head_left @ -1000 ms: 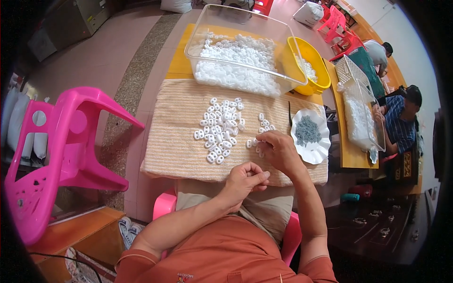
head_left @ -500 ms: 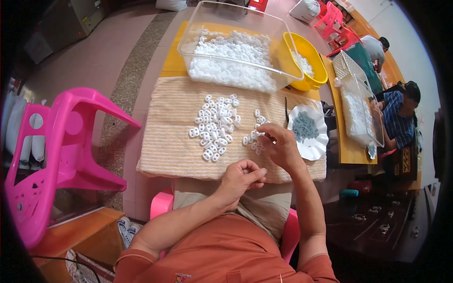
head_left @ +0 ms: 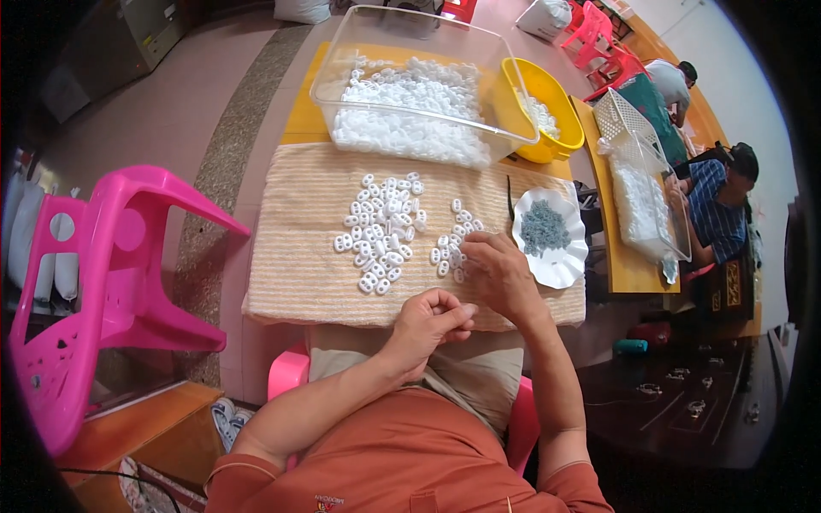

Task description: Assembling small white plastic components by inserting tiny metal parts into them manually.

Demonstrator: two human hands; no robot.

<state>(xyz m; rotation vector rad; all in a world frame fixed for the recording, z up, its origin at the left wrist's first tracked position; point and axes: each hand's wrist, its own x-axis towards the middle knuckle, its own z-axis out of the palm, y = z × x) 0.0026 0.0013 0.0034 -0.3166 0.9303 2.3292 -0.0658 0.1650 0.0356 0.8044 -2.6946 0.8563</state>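
My left hand (head_left: 428, 327) hovers at the near edge of the towel, thumb and forefinger pinched together. Whatever may be between those fingertips is too small to make out. My right hand (head_left: 503, 272) is lowered beside a small group of white two-holed oval plastic pieces (head_left: 445, 242), its fingers drawn together and pointing down. Its fingertips are partly hidden, so anything in them cannot be named. Left of that group lies a larger heap of the same white pieces (head_left: 382, 231). Small grey-blue bits (head_left: 545, 227) fill part of a white scalloped plate (head_left: 560, 271) right of my right hand.
A striped towel (head_left: 295, 235) covers the table's near part. Behind it stand a clear bin (head_left: 410, 162) of white pieces and a yellow basin (head_left: 564, 147). A pink chair (head_left: 150, 256) is at left. Two people sit rightward near another clear bin (head_left: 641, 205).
My right hand has come down and nearer, and its spread fingers have drawn together. More of the small group shows now. My left hand keeps its pinch; the whole view has shifted slightly.
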